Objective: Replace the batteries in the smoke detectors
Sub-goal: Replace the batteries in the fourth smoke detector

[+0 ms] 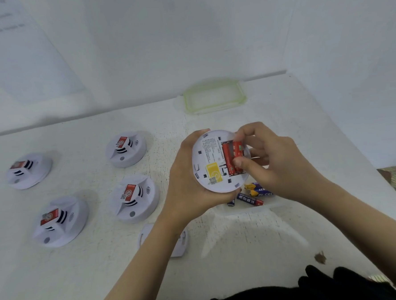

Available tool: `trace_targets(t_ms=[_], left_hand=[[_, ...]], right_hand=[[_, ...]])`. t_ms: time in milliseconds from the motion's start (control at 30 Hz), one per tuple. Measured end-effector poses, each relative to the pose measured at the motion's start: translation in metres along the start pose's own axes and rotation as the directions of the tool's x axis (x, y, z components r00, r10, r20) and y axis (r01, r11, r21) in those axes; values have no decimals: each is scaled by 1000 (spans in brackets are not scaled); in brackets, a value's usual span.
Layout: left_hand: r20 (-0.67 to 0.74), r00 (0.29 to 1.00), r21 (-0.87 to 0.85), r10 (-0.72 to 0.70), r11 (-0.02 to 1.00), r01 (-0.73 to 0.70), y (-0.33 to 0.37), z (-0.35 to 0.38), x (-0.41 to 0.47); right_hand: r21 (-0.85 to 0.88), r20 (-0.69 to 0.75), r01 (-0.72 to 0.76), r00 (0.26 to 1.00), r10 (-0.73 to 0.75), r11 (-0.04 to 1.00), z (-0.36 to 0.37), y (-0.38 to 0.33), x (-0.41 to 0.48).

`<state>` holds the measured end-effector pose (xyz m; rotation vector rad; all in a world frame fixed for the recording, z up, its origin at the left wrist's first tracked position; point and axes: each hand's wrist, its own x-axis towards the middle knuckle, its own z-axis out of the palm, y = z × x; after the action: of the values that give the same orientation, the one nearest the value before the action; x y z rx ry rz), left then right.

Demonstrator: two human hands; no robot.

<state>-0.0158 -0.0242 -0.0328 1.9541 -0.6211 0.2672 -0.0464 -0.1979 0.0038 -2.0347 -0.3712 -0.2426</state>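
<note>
My left hand (185,185) grips a white round smoke detector (208,163), held above the table with its back facing me. Two red batteries (230,156) lie side by side in its open compartment. My right hand (276,161) pinches the right-hand red battery between thumb and forefinger. Below the detector, several blue and yellow batteries (253,194) lie in a clear container whose walls are hard to make out.
Several white smoke detectors stand on the white table (232,240) at the left, such as the nearest one (135,197). A white cover plate (182,243) lies partly under my left forearm. A clear lid with a green rim (214,97) rests by the back wall.
</note>
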Motion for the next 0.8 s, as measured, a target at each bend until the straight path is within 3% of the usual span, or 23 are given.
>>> trace_targets(t_ms=[100, 233, 333, 400, 533, 800], left_hand=[[-3, 1000, 31, 6, 1000, -6, -2, 2, 0], [-24, 1000, 15, -10, 1000, 10, -6, 0, 4], [-31, 999, -30, -15, 999, 14, -13, -5, 6], [-35, 999, -49, -18, 999, 17, -17, -8, 7], [-24, 999, -66, -28, 997, 26, -21, -12, 7], [68, 998, -20, 0, 1000, 1, -10, -8, 9]], right_hand=[[-58, -40, 47, 998, -49, 997, 1, 1, -3], [-348, -247, 157, 936, -252, 924, 1, 5, -7], [-183, -326, 105, 931, -161, 978, -2, 2, -13], [-168, -275, 33, 958, -79, 985, -7, 6, -17], [-403, -30, -85, 996, 80, 911, -18, 22, -27], [-625, 74, 138, 990, -117, 769, -22, 21, -16]])
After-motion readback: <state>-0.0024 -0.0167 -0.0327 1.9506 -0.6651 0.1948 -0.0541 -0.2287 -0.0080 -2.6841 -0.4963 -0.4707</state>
